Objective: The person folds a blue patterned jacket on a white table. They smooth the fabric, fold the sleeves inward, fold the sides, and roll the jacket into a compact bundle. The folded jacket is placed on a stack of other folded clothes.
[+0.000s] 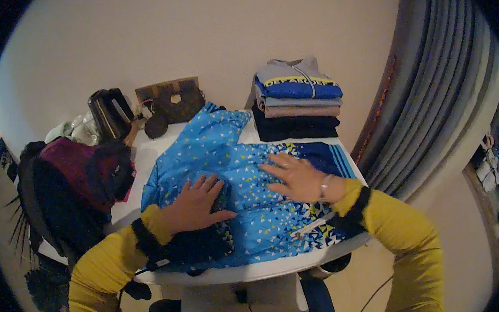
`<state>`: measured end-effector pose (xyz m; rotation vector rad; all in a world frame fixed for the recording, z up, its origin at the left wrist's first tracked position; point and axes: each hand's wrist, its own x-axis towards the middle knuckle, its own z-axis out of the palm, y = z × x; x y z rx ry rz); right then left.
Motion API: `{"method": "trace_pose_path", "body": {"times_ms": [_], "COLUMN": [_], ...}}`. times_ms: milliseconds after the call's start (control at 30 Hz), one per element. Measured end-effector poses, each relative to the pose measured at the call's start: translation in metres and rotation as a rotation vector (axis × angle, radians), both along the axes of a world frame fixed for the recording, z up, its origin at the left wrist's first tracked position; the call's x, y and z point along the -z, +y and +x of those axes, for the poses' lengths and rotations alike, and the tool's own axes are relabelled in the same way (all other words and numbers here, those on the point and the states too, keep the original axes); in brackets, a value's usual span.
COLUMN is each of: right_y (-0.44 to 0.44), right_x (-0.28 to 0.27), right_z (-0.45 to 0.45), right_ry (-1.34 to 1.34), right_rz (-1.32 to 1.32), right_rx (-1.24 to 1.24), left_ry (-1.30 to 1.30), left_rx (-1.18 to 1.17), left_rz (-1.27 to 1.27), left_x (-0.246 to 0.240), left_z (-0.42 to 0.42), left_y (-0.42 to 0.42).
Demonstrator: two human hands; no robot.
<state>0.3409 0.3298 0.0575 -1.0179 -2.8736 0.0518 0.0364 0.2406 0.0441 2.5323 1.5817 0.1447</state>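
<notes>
A blue jacket (253, 191) with white, green and navy triangles lies spread over the white table, one sleeve stretching toward the back. Palm down, my left hand (197, 204) rests on a part folded in over the jacket's left side, fingers apart. Over the right part of the jacket is my right hand (294, 177), its fingers spread and slightly blurred; whether it touches the fabric I cannot tell. A navy section with light blue stripes (339, 161) extends to the right of that hand. Neither hand grips anything.
Folded clothes (298, 100) stand stacked at the back right by the wall. A brown handbag (172, 99) and a dark shiny bag (111, 112) sit at the back left. Dark and maroon garments (78, 182) are heaped at left. A grey curtain (430, 95) hangs at right.
</notes>
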Motion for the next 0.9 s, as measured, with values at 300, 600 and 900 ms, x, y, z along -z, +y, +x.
{"method": "trace_pose_path", "body": {"times_ms": [300,600,900], "right_y": [0.064,0.113,0.143], "right_x": [0.061,0.045,0.043], "right_z": [-0.002,0.121,0.121], "right_ry": [-0.065,-0.208,-0.054], "right_rz": [0.030,-0.086,-0.097], "right_rx": [-0.048,0.401,0.321], "left_ry": [0.030,0.034,-0.293], "left_rx": [-0.048,-0.037,-0.120], "left_rz": [-0.075,-0.085,0.109], "left_x": [0.036,0.024,0.005], "left_z": [-0.006,-0.002,-0.052], "left_y": [0.017,0.014,0.101]}}
